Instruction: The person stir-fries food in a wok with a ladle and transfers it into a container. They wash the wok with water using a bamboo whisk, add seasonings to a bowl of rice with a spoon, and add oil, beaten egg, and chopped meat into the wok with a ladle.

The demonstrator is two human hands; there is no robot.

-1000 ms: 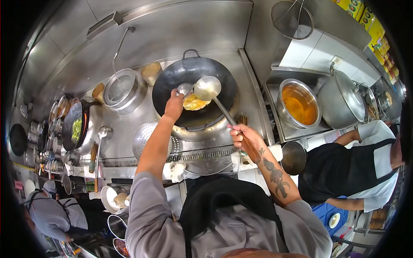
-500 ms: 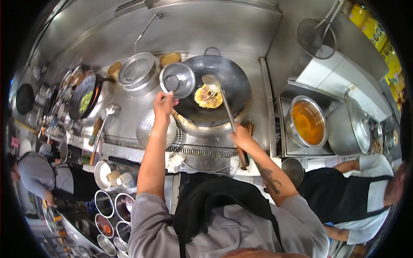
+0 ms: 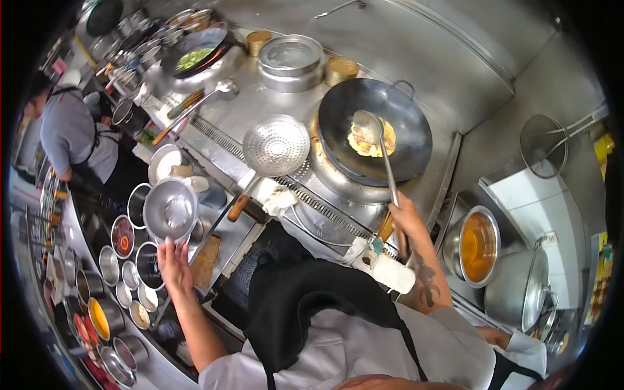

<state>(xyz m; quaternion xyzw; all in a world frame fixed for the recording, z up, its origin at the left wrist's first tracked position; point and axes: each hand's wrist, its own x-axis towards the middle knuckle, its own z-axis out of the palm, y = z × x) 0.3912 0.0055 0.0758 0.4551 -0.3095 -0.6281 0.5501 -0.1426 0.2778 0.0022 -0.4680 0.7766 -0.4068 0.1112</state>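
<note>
My left hand (image 3: 175, 265) is at the near rim of a metal bowl (image 3: 170, 209), fingertips touching its edge. The bowl tilts so that its inside faces up; I see only shine in it. Beneath and around the bowl are the ingredient pots to my left. My right hand (image 3: 404, 216) is wrapped round the handle of a long cooking ladle (image 3: 388, 170). The ladle's head rests on a yellow egg mixture (image 3: 364, 144) in the black wok (image 3: 409, 159), covering part of it.
A perforated skimmer (image 3: 276, 144) lies left of the wok, near a white cloth (image 3: 278, 200). Another ladle (image 3: 195, 109) lies farther left. At right stand a bowl of orange liquid (image 3: 478, 247) and a large pot (image 3: 517, 289). A co-worker (image 3: 84, 133) stands at far left.
My left hand has carried the bowl from beside the wok to above the ingredient pots at left. The view has turned left. My right hand keeps the ladle in the wok.
</note>
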